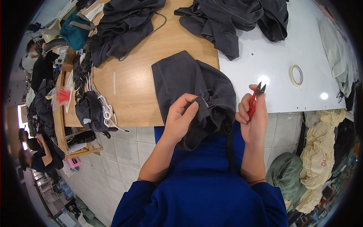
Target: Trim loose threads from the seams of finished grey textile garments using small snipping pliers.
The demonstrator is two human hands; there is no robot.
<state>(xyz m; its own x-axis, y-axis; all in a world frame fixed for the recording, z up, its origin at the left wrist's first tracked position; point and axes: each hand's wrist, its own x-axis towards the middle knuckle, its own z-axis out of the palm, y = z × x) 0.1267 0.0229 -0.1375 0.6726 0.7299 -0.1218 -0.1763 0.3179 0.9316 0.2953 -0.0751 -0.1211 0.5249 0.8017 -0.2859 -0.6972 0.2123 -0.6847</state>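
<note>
The left hand [180,118] pinches the edge of a dark grey garment [176,75] between thumb and forefinger, beside a tuft of loose threads [205,97]. The right hand [254,115] is curled round red-handled snips [252,104], blades pointing up and apart from the cloth. The garment lies at the near edge of a wooden table [136,90], its lower folds hanging over that edge in front of the person's blue shirt [215,189]; the left fingers hide part of its edge. Just right of it a white table [261,68] adjoins the wooden one, bearing a roll of tape [292,76], well clear of the right hand. Farther back, two dark garment heaps, one on the left [124,26] and one on the right [227,17], take up the far side, the right one lying across the join. To the left sit a small dark bundle [89,109] and looped white cord [107,111]; cream cloth [319,151] is piled below the white table's right end
</note>
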